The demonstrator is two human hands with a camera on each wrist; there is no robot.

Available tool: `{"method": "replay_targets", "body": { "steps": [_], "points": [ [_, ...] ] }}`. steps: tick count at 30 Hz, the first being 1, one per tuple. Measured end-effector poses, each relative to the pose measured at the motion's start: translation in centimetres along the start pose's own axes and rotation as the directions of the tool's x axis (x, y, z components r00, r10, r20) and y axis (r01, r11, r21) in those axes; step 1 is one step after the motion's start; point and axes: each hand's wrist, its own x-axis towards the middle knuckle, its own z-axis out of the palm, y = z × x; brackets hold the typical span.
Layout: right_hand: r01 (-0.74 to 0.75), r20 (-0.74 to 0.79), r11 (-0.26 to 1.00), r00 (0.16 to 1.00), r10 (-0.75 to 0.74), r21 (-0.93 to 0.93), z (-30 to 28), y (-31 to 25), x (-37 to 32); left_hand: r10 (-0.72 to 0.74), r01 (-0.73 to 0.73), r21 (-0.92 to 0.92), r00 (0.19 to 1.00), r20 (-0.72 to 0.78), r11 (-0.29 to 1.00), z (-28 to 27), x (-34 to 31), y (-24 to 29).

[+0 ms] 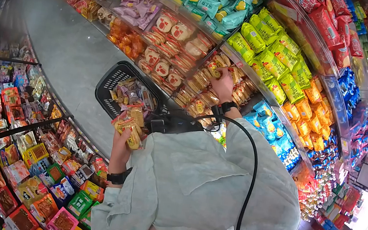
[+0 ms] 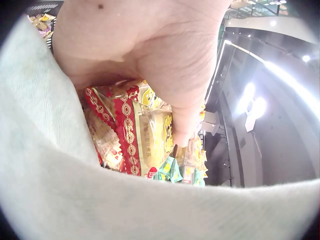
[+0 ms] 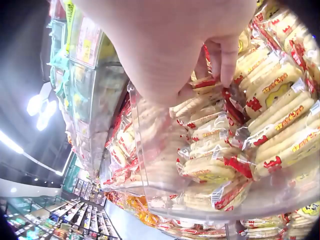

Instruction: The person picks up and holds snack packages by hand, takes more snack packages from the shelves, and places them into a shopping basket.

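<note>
My left hand (image 1: 120, 149) grips several clear snack packets (image 1: 133, 139) beside the black basket. In the left wrist view, a red-edged gold packet (image 2: 147, 137) shows under the palm and thumb. My right hand (image 1: 222, 85) reaches into a shelf bin of wrapped round wafers (image 1: 198, 83). Its thumb and fingers pinch a red-edged wafer packet (image 3: 204, 83) at the top of the pile in the right wrist view. More stacked wafer packets (image 3: 212, 162) lie below those fingers, behind a clear plastic bin wall (image 3: 145, 165).
The black basket (image 1: 102, 85) holds purple and brown packets, close to the shelf. Green packets (image 1: 277, 55) and orange packets (image 1: 307, 111) fill bins at the right. A lower display of boxed snacks (image 1: 47, 180) stands across the grey aisle floor (image 1: 62, 41). A black cable (image 1: 253, 172) crosses my shirt.
</note>
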Motion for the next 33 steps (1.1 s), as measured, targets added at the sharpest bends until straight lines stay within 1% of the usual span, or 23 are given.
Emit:
{"method": "replay_targets", "body": {
  "steps": [3, 6, 8, 13, 16, 19, 20, 21, 23, 24, 27, 29, 31, 32, 33],
  "points": [
    [-0.181, 0.071, 0.984, 0.981, 0.179, 0.009, -1.5, -0.9, 0.5, 0.015, -0.015, 0.010, 1.000, -0.008, 1.000, -0.1, -0.4, 0.1],
    [-0.121, -0.039, 0.993, 0.992, 0.122, 0.017, -0.9, 0.3, 0.7, 0.017, -0.017, 0.000, 1.000, -0.013, 1.000, -0.3, -0.5, 0.1],
    [-0.084, -0.104, 0.996, 0.991, 0.083, -0.010, -0.4, 0.7, 0.5, 0.013, -0.013, -0.007, 1.000, -0.006, 1.000, -0.6, -0.6, 0.1],
    [-0.020, -0.207, 0.987, 0.978, -0.014, -0.160, -0.1, 0.3, -0.3, 0.010, -0.010, -0.039, 1.000, -0.011, 0.999, -1.5, -0.9, -0.1],
    [-0.022, -0.245, 0.993, 0.968, 0.050, 0.118, 0.1, 1.1, 0.3, -0.002, 0.003, -0.024, 1.000, 0.030, 1.000, -2.0, -1.1, 0.2],
    [-0.005, -0.440, 1.000, 0.898, 0.013, 0.020, 1.2, 2.4, 1.3, -0.017, 0.018, -0.011, 0.998, 0.057, 1.000, -3.3, -1.2, 0.0],
    [-0.067, -0.409, 0.998, 0.910, 0.067, 0.014, 1.2, 2.9, 1.6, -0.034, 0.034, -0.006, 0.998, 0.056, 0.999, -3.4, -1.3, 0.2],
    [-0.101, -0.412, 0.995, 0.906, 0.098, 0.013, 1.0, 2.4, 1.5, -0.050, 0.050, -0.002, 0.997, 0.055, 0.999, -3.5, -1.4, 0.4],
    [-0.170, -0.420, 0.985, 0.893, 0.159, 0.012, 0.5, 1.5, 1.2, -0.029, 0.030, -0.039, 0.999, 0.032, 0.999, -3.7, -1.5, 0.4],
    [-0.186, -0.420, 0.981, 0.888, 0.188, 0.048, 0.5, 1.2, 0.7, -0.019, 0.020, -0.059, 1.000, 0.020, 0.998, -3.9, -1.5, 0.5],
    [-0.054, -0.453, 0.998, 0.890, 0.060, 0.027, 1.1, 2.4, -0.9, -0.025, 0.033, -0.099, 0.997, 0.077, 0.995, -4.7, -1.7, 0.8],
    [-0.043, -0.391, 0.998, 0.918, 0.059, 0.051, -0.1, 0.5, -2.9, -0.053, 0.060, -0.086, 0.996, 0.078, 0.995, -5.6, -1.5, 0.8],
    [-0.171, -0.173, 0.935, 0.957, 0.232, 0.310, -0.7, -0.7, -4.6, -0.090, 0.096, -0.065, 0.992, 0.083, 0.993, -7.1, -1.7, 0.9],
    [-0.193, -0.090, 0.935, 0.969, 0.229, 0.297, -1.1, -1.4, -5.8, -0.110, 0.116, -0.054, 0.989, 0.100, 0.992, -7.6, -1.6, 0.9],
    [-0.180, -0.003, 0.929, 0.981, 0.192, 0.322, -1.3, -2.2, -6.9, -0.133, 0.139, -0.042, 0.983, 0.124, 0.989, -8.1, -1.4, 0.8]
  ]
}}
